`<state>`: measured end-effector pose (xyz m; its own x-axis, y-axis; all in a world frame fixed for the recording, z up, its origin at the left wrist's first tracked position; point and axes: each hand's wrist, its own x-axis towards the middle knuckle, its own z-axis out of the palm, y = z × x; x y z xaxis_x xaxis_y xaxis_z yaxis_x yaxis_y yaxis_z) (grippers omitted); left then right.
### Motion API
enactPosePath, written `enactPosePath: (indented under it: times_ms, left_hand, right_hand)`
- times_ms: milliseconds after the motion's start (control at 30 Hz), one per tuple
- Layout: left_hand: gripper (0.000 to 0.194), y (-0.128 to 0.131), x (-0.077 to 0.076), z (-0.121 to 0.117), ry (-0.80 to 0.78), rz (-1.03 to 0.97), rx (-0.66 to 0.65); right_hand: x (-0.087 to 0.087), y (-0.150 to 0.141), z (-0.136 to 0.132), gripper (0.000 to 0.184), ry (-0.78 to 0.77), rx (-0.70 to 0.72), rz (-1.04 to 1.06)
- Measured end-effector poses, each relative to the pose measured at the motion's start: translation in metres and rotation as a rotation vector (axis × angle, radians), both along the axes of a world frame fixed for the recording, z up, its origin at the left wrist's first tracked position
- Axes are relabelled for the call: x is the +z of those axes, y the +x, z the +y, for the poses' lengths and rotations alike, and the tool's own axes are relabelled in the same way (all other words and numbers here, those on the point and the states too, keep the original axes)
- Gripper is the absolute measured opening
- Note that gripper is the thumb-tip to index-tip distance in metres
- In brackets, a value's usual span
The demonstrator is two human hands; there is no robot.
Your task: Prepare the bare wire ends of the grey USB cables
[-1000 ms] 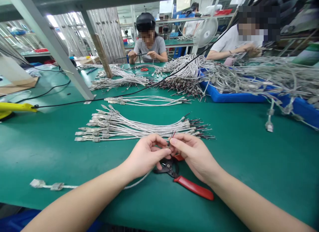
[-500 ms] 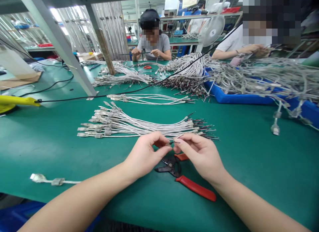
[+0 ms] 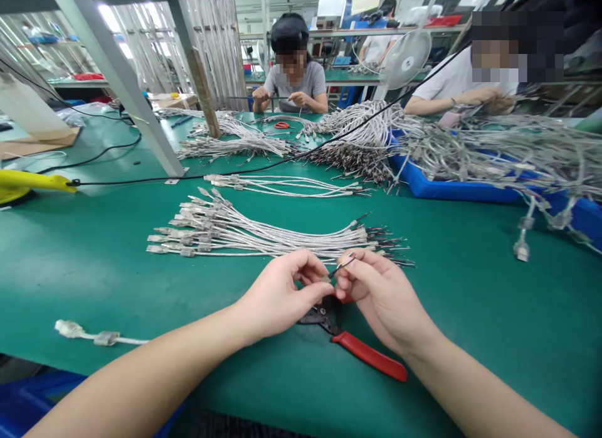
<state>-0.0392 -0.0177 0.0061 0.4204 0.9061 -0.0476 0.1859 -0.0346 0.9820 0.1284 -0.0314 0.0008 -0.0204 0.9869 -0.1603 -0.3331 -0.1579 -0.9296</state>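
My left hand [image 3: 291, 293] is closed in a pinch on the stripped end of a white USB cable. Dark thin wires [image 3: 339, 267] stick out between the two hands. My right hand [image 3: 376, 293] pinches these wires between thumb and fingers. The cable's plug and clear bead [image 3: 106, 338] lie at the lower left, and its middle is hidden by my left forearm. Just below my hands rests a wire stripper with red handles [image 3: 370, 356], its jaws partly covered. Beyond my hands lies a row of white cables [image 3: 282, 237], plugs to the left, bare wires to the right.
Behind that row is a smaller cable bundle [image 3: 286, 186]. Blue bins [image 3: 451, 190] heaped with cables stand at the right. A metal post [image 3: 122, 86] rises at the left beside a yellow tool [image 3: 37, 182]. A co-worker [image 3: 296, 80] sits opposite, another person [image 3: 461, 86] at the right.
My right hand has turned slightly, and more of the dark wires shows between my fingers. Both hands remain together over the wire stripper. The view has shifted a little.
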Motion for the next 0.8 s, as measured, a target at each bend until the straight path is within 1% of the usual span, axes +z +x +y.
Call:
enactPosePath:
  times_ms: [133, 233, 300, 367, 433, 500, 633, 800]
  left_hand:
    - [0.019, 0.0005, -0.0009, 0.0001, -0.070, -0.055, -0.081]
    - [0.016, 0.0010, -0.0013, 0.0009, -0.077, -0.095, -0.139]
    - [0.013, 0.0015, -0.0013, 0.0017, -0.100, -0.104, -0.135]
    - [0.012, 0.0020, -0.0010, 0.0025, -0.162, -0.097, -0.121]
    - [0.015, 0.0024, -0.0003, 0.0029, -0.224, -0.075, -0.113]
    - [0.020, 0.0025, 0.0010, 0.0029, -0.252, -0.048, -0.108]
    - [0.022, 0.0026, 0.0026, 0.0029, -0.238, -0.036, -0.106]
    - [0.024, 0.0029, -0.0026, 0.0042, -0.239, -0.048, -0.117]
  right_hand:
    - [0.0001, 0.0004, 0.0015, 0.022, -0.052, 0.098, 0.077]
    - [-0.0003, 0.0009, 0.0013, 0.023, -0.102, 0.167, 0.142]
    - [-0.0003, 0.0017, 0.0014, 0.025, -0.141, 0.198, 0.187]
    - [-0.0004, 0.0027, 0.0019, 0.026, -0.148, 0.217, 0.192]
    - [-0.0011, 0.0035, 0.0024, 0.026, -0.119, 0.214, 0.135]
    - [-0.0023, 0.0040, 0.0024, 0.026, -0.071, 0.172, 0.044]
    - [-0.0048, 0.0043, 0.0005, 0.025, 0.030, 0.131, -0.111]
    - [-0.0070, 0.0042, -0.0007, 0.024, 0.120, 0.101, -0.193]
